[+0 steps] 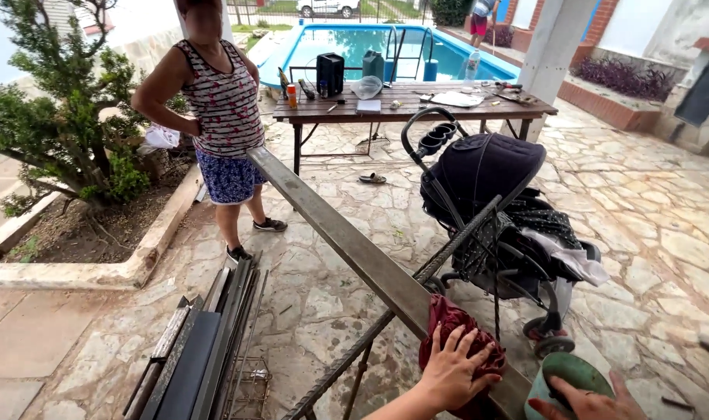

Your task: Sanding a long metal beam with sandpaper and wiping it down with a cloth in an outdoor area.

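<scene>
My left hand [453, 371] presses flat on a dark red rag [448, 317] that lies on a long grey metal beam [346, 243]. The beam runs from the near right up to the standing person. It rests across a ribbed steel bar [448, 250] of a stand. At the bottom right my right hand [592, 403] grips the rim of a green round container [577, 371], fingers hooked over its edge.
A person in a striped top [221, 99] stands at the beam's far end. A dark baby stroller [500, 210] is just right of the beam. Metal bars and profiles [204, 350] lie on the stone floor at left. Behind are a cluttered wooden table [413, 106], a pool [385, 43] and a planter with a shrub [68, 124].
</scene>
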